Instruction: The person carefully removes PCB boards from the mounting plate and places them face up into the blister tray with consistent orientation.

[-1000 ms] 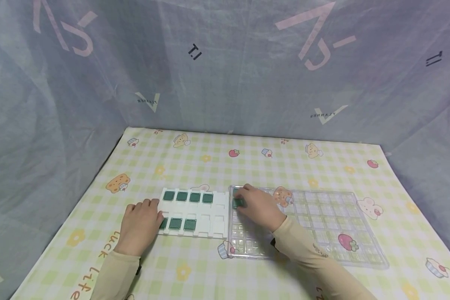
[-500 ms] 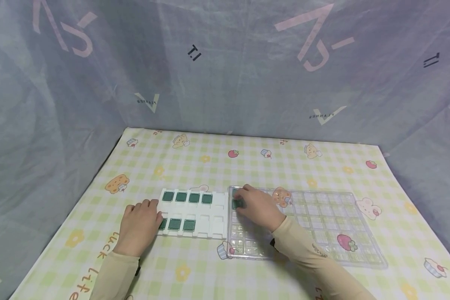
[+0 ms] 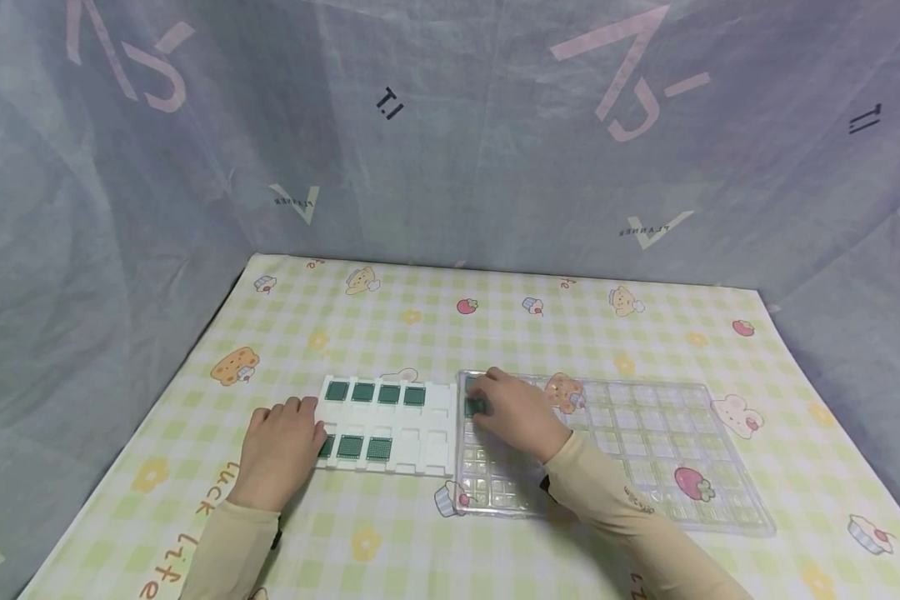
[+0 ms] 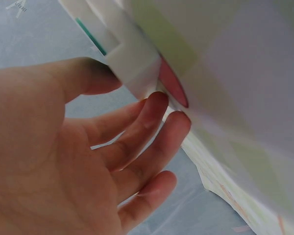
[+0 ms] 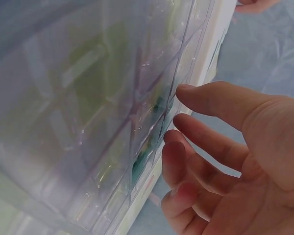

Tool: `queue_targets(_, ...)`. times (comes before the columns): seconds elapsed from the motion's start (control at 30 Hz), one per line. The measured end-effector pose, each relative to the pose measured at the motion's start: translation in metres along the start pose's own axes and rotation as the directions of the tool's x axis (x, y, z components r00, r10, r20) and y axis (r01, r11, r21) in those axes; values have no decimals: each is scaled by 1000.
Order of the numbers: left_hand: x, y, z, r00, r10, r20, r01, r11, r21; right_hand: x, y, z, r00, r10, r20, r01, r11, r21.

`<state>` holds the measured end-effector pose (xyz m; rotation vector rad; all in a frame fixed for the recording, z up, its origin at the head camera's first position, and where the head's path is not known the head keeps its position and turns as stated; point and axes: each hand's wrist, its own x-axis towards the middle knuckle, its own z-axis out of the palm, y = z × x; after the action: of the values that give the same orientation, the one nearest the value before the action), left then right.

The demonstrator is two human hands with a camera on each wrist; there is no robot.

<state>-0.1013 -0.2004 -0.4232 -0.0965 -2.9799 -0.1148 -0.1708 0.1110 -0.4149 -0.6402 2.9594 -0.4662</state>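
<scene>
Clear tray (image 3: 648, 427) R, white tray (image 3: 390, 419) just beside it L.
L hand (image 3: 279, 450) bent, gripping white tray's left edge; R hand (image 3: 521, 417) half-curled at clear tray's far-left corner, over green chip (image 3: 472, 408) – can't tell if pinched.

Past the far edge of the bench cover (image 3: 435, 567) I see a wrinkled grey-blue cloth backdrop (image 3: 465, 192), which also closes off both sides and bears pale pink figures (image 3: 632, 64). The bench cover is checked green and white, and on it I make out a strawberry print (image 3: 467, 307), a cupcake print (image 3: 868, 533) and brownish-orange lettering (image 3: 171, 567).
</scene>
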Motion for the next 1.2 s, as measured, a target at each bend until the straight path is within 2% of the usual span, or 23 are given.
queue_targets(0.17, 0, 0, 1, 1000, -2, -2, 2, 1000, 1, 0, 0, 0, 1000, 1, -2, -1, 1000, -2)
queue_targets(0.43, 1, -1, 1, 999, -20, 31, 20, 1000, 5, -1, -2, -1, 1000, -3, -12, 3, 1000, 4)
queue_targets(0.7, 1, -1, 1, 1000, -6, 4, 6, 1000, 2, -1, -8, -2, 999, -26, -35, 26, 1000, 13)
queue_targets(1.2, 2, -1, 3, 1000, -5, 1, 5, 1000, 10, 13, -32, -3, 989, -125, -84, 123, 992, -27)
